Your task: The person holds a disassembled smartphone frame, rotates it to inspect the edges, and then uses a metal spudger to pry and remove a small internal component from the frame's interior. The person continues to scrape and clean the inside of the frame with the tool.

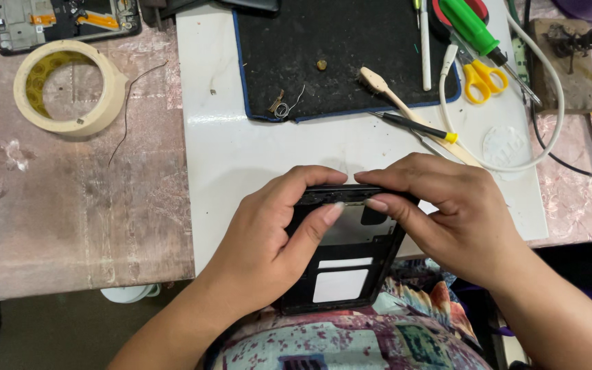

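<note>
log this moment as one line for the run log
left hand: grips phone frame, thumb on it | right hand: pinches frame's top edge | frame: tilted at white board edge | nearby: yellow-tipped screwdriver, tape roll

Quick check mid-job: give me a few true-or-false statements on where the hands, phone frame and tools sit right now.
1. Both hands grip the phone frame. True: left hand and right hand pinch its top edge.
2. The tape roll lies on the black mat. False: it lies on the pink table, left of the mat.
3. The scissors have yellow handles. True.
4. The right hand holds the green screwdriver. False: the screwdriver lies untouched by the scissors.
</note>
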